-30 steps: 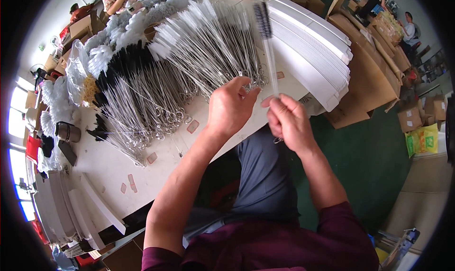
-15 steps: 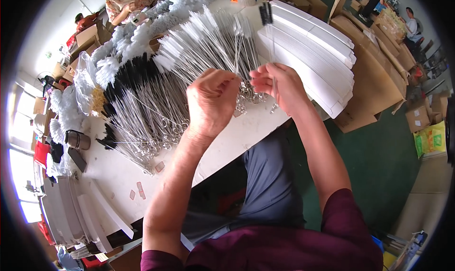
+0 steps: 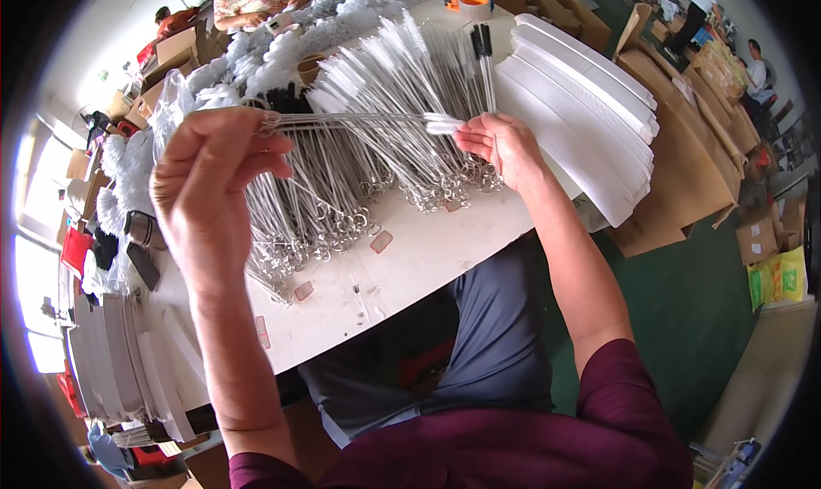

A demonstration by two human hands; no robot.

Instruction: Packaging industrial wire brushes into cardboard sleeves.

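**Wire-handled brushes held level above a crowded tabletop**

A small bundle of thin wire-handled brushes stretches level between two raised hands, above the heap of like brushes on the tabletop. The left hand grips the wire end, its fingers curled and pressed together around the looped handles. The right hand meets the other end, where the white bristle tips show; its fingers are closed in a pinch on those tips.

Beneath the bundle, a dense pile of wire brushes fans across the white tabletop, ring ends toward the person and white bristles pointing away. A darker batch of black-bristled brushes lies at the far left of the pile, and two black-tipped brushes stand out near the far edge. To the right, a stack of long white cards overhangs the tabletop's corner; more white cards are stacked at the lower left. A roll of tape sits at the far edge. Brown cardboard boxes stand on the green floor to the right. Other people work in the background.
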